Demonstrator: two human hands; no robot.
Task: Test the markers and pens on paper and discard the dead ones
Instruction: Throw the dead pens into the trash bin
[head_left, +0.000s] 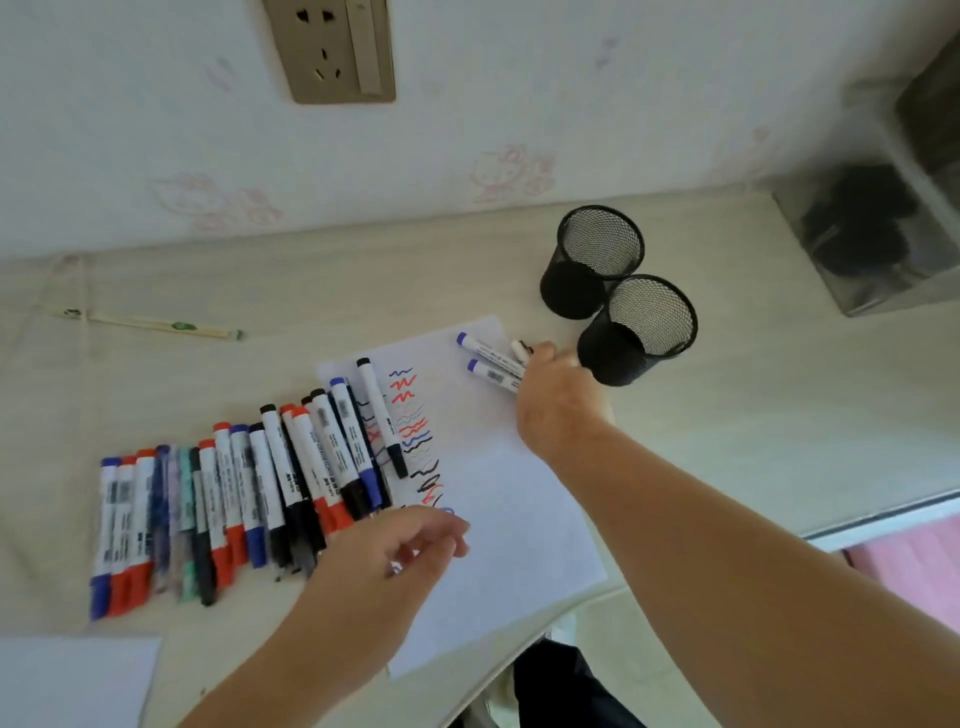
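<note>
A white sheet of paper (498, 519) lies on the table with a column of blue, red and black scribbles (415, 426). Left of the scribbles, several capped markers (234, 499) with blue, red and black caps lie in a row, partly overlapping the sheet. At the sheet's far right corner are two blue-capped markers (485, 364) and a black-tipped one (521, 348); my right hand (558, 400) covers their right ends, fingers curled over them. My left hand (400, 545) hovers over the sheet's near left part, fingers loosely curled, holding nothing.
Two black mesh pen cups (592, 260) (639, 332) stand just right of my right hand. A clear box (872, 234) sits at the far right by the wall. Wrapped chopsticks (150, 325) lie at far left. A second sheet (67, 680) is near left.
</note>
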